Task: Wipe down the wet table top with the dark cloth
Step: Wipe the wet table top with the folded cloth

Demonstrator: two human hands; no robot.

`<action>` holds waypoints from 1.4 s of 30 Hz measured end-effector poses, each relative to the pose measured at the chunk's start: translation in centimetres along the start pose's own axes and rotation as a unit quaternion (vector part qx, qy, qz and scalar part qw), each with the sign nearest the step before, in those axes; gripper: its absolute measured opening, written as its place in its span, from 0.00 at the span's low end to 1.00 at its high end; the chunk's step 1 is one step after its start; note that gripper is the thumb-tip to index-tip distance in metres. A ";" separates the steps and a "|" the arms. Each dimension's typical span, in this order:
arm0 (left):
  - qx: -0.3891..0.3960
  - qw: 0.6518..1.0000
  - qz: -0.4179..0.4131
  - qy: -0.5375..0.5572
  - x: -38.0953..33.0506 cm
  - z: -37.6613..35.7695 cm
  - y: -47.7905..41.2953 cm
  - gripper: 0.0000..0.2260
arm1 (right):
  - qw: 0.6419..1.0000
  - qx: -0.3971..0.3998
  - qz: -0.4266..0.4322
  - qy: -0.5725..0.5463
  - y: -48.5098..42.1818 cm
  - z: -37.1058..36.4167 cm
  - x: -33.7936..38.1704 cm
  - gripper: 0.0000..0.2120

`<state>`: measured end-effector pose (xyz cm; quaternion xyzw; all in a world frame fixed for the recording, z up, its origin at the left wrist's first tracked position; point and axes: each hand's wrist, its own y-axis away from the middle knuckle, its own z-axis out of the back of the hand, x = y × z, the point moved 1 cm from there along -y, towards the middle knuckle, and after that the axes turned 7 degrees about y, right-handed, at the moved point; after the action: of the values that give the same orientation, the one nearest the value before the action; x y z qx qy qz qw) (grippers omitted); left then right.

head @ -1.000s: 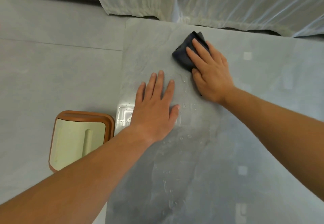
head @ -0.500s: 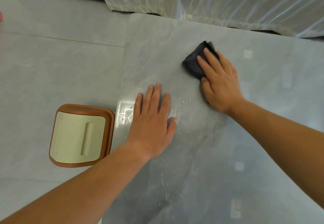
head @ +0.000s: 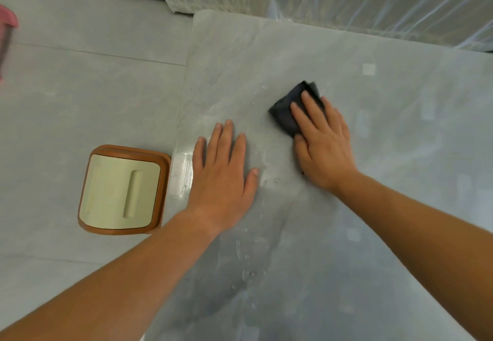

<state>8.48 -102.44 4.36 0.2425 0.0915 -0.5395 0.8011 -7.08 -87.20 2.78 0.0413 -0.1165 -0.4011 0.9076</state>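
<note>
i see the right hand (head: 324, 146) spread flat, fingers extended, palm pressing down on the dark cloth (head: 286, 116); it pins the cloth rather than clutching it, and no finger curls under the fabric that i can make out. the cloth is folded into a small wad on the table top (head: 400, 180), poking out at the hand's 11 o'clock, roughly mid-table and toward 12 o'clock from my view. the left hand (head: 224, 178) lies open and flat on the table near its 9 o'clock edge, fingers together, holding nothing, just beside the right hand but not touching it or the cloth. water drops (head: 248, 274) and a wet sheen run from between the hands down toward 6 o'clock. off the table at 9 o'clock, on the floor (head: 80, 87), sits a brown stool (head: 121, 190) with a pale seat, close to the table edge. a sheet of clear plastic (head: 373, 1) drapes over something at 12 o'clock. a blurred pink object (head: 6, 28) shows at 10 o'clock.
</note>
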 end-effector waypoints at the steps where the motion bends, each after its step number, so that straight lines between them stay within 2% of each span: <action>1: -0.002 1.000 0.003 0.000 0.0 -0.3 0.5 0.31 | 0.999 -0.011 -0.040 -0.014 -0.6 -0.1 0.2 0.28; 4: 0.000 1.000 0.015 -0.001 -0.2 -1.2 2.5 0.30 | 0.995 -0.027 -0.097 -0.027 0.5 -1.2 2.4 0.28; 10: -0.012 0.998 0.052 0.022 -0.8 -2.5 5.9 0.30 | 0.994 0.003 0.104 0.023 9.6 -2.7 2.7 0.26; 12: -0.008 0.998 0.060 0.010 -0.7 -3.0 6.9 0.30 | 0.992 0.006 0.122 0.034 9.1 -2.4 1.3 0.26; 16: 0.003 0.998 0.058 -0.013 -0.3 -3.4 7.6 0.31 | 0.999 -0.016 -0.029 -0.004 5.6 -2.1 1.2 0.27; 18: 0.005 0.998 0.057 -0.008 -0.1 -3.4 7.6 0.31 | 0.997 -0.023 -0.067 -0.013 6.5 -2.7 2.6 0.27; 20: 0.009 0.999 0.053 0.002 0.0 -3.3 7.6 0.31 | 0.999 -0.030 -0.022 0.002 9.7 -3.4 4.0 0.28; 23: 0.012 0.999 0.042 0.026 0.2 -2.9 7.8 0.30 | 0.994 -0.016 0.105 0.026 15.2 -4.3 4.6 0.28; 25: -0.002 0.998 0.044 0.049 0.5 -2.7 8.2 0.30 | 0.988 -0.014 0.152 0.034 15.5 -4.2 3.5 0.27; 27: -0.015 0.997 0.048 0.054 1.1 -2.7 9.0 0.29 | 0.992 -0.022 0.123 0.029 14.0 -3.9 2.6 0.27; 31: -0.019 0.997 0.055 0.041 2.7 -3.2 11.5 0.28 | 0.998 -0.045 -0.039 -0.019 12.0 -4.1 3.7 0.28; 33: -0.010 0.999 0.041 0.013 3.5 -3.6 12.8 0.28 | 0.996 -0.055 -0.062 -0.021 14.2 -4.9 5.9 0.28; 39: -0.003 1.000 -0.001 -0.031 5.2 -4.3 14.0 0.30 | 0.991 -0.007 0.132 0.017 24.8 -7.1 9.4 0.27; 41: -0.001 0.999 -0.005 -0.042 5.4 -4.5 14.0 0.31 | 0.992 -0.009 0.128 0.019 24.0 -6.8 8.5 0.27; 42: -0.001 0.999 -0.009 -0.048 5.4 -4.6 14.2 0.31 | 0.995 -0.019 0.098 0.016 23.2 -6.6 8.2 0.26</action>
<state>24.07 -100.40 2.32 0.2150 0.0559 -0.5573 0.8000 16.59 -77.72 1.76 0.0186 -0.0980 -0.3117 0.9449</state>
